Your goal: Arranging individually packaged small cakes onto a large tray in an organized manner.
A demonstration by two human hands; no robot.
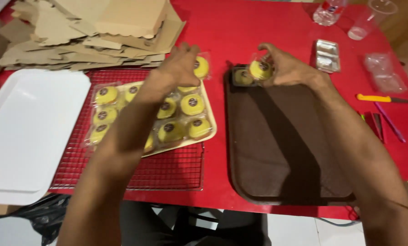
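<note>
1. While the left hand (179,64) grips one wrapped round yellow cake (201,67) at the far right corner of the cream tray (211,132), the right hand (283,64) pinches another (260,69) over the brown plastic tray (281,150), at its far left corner.
2. One more cake (243,77) lies on the brown tray just left of the right hand; about ten stay on the cream tray.
3. Each cake is clear-wrapped, with a dark round centre label.

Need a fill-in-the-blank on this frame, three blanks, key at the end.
1. The right hand holds a wrapped yellow pastry over the far corner of the ____ tray.
2. The left hand grips another wrapped pastry above the beige tray, which sits on a wire ____.
3. The empty tray at the far left is ____.

Missing words: brown; rack; white
</note>
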